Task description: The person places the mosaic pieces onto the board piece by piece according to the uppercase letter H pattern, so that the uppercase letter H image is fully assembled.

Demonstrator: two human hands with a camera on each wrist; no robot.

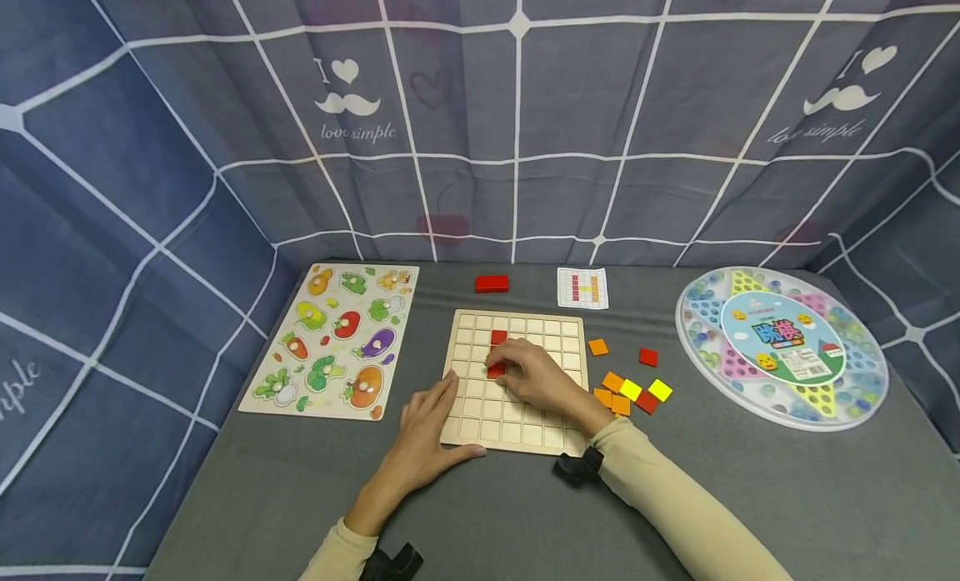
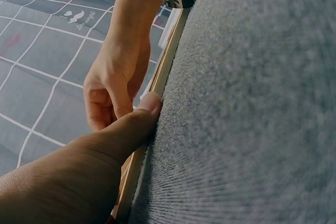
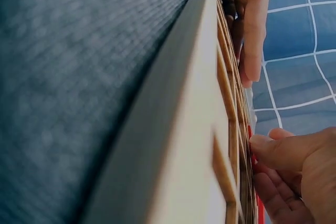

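A wooden grid board (image 1: 472, 406) lies on the grey cloth in the head view. My left hand (image 1: 427, 435) steadies its left side, fingers extended along the edge and the thumb at the front edge. Over the grid, my right hand (image 1: 536, 377) pinches a red square tile (image 1: 496, 370) low in a cell. Another red tile (image 1: 498, 338) sits farther up the same column, partly covered by my fingers. In the right wrist view, my right thumb and fingers (image 3: 278, 153) are against the red, seen edge-on at the board.
Right of the board lie loose orange tiles (image 1: 602, 398), yellow tiles (image 1: 660, 390) and red tiles (image 1: 648, 358). Behind it are a red stack (image 1: 492, 284) and a pattern card (image 1: 582, 288). A vegetable puzzle board (image 1: 330, 339) lies left, a round game board (image 1: 783, 348) right.
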